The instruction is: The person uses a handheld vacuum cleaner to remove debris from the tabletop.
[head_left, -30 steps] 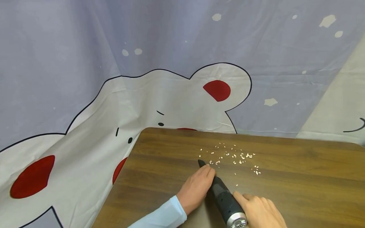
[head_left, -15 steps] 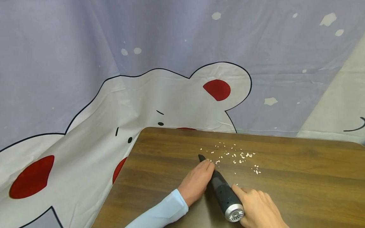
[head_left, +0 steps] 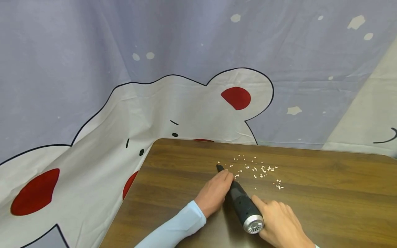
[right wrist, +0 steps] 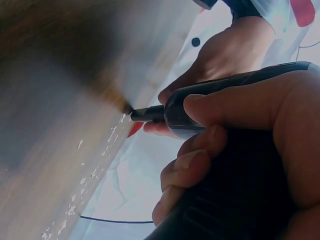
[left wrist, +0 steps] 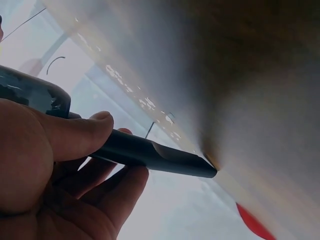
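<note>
A black handheld vacuum cleaner (head_left: 243,206) with a silver ribbed end cap slants over the table in the head view. My left hand (head_left: 214,193) holds its narrow front, thumb and fingers around the slim nozzle (left wrist: 160,159) in the left wrist view. The slanted nozzle tip is at the tabletop. My right hand (head_left: 280,220) grips the handle at the rear; its curled fingers and thumb show in the right wrist view, the handle dark between them. Small white scraps (head_left: 263,170) lie scattered ahead and to the right of the nozzle. Some may be hidden behind the left hand.
The brown wood-grain table (head_left: 335,196) has rounded far corners. Behind it and along its left side hangs a lavender curtain (head_left: 186,41) printed with a white, red-eared bear figure. A light blue sleeve (head_left: 180,224) covers the left forearm.
Both hands have pushed the vacuum cleaner forward, away from me, by a small amount. A few scraps near the nozzle no longer show, either gone or covered. The other scraps lie as before.
</note>
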Motion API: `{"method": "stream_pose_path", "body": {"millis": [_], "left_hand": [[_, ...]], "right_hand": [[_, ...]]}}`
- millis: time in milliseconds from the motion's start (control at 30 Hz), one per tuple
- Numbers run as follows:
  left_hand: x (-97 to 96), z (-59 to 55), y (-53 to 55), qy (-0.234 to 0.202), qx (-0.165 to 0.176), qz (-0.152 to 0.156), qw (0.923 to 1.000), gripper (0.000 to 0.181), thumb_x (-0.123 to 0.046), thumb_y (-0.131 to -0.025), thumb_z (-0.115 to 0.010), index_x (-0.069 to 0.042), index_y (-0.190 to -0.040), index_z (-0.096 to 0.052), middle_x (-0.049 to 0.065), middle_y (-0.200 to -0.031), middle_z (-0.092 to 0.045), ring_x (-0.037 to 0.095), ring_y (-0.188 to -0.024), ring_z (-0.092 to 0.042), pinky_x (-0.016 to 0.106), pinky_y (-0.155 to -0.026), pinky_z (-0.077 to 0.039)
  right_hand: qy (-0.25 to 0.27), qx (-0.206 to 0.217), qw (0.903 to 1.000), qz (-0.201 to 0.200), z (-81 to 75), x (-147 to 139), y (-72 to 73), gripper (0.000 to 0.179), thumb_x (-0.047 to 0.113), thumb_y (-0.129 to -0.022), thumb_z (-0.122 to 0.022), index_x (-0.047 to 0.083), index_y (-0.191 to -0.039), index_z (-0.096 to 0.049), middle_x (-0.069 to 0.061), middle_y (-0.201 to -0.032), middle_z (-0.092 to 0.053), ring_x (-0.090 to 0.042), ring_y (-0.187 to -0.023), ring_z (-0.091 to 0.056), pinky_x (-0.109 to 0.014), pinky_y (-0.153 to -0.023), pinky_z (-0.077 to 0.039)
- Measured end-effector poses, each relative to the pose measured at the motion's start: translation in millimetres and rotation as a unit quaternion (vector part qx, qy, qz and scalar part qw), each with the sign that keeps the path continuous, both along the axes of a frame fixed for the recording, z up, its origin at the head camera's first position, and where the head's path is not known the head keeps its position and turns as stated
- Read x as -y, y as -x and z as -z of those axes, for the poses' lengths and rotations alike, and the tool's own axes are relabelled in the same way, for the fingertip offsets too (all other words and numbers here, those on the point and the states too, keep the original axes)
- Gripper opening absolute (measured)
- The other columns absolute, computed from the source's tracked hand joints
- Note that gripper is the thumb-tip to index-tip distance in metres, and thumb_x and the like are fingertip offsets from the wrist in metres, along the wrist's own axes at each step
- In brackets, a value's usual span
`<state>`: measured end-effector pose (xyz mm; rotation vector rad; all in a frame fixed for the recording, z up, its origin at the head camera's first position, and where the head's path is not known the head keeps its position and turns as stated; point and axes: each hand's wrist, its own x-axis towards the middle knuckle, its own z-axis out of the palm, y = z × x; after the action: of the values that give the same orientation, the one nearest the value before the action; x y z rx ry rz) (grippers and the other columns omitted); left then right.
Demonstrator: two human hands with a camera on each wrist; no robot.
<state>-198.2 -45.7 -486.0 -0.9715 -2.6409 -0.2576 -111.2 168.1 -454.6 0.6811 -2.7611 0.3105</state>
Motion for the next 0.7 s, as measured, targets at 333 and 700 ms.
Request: {"method": "stream_pose_path", "body": {"millis": [333, 700], "left_hand": [[-1.6, 0.5, 7.4, 0.003, 0.016, -0.011, 0.9998, 0.041, 0.005, -0.076, -0.069, -0.014, -0.108, -0.052, 0.0, -0.111, -0.053, 0.013, -0.113, -0.051, 0.028, -0.093, -0.049], [-5.5, -0.1, 6.8, 0.013, 0.006, 0.0, 0.9999, 0.04, 0.003, -0.077, -0.07, -0.013, -0.109, -0.052, 0.001, -0.113, -0.054, 0.014, -0.119, -0.05, 0.028, -0.1, -0.044]], "right_hand": [[0.01, -0.012, 0.9999, -0.001, 2.6, -0.2, 6.5, 0.043, 0.019, -0.055, -0.076, 0.022, -0.091, -0.052, 0.015, -0.057, -0.044, -0.011, -0.045, -0.046, -0.03, -0.037, -0.034], [-0.005, 0.014, 0.9998, 0.015, -1.7, -1.6, 1.7, 0.041, 0.018, -0.057, -0.074, 0.022, -0.091, -0.051, 0.016, -0.055, -0.041, -0.01, -0.045, -0.043, -0.03, -0.039, -0.033]]}}
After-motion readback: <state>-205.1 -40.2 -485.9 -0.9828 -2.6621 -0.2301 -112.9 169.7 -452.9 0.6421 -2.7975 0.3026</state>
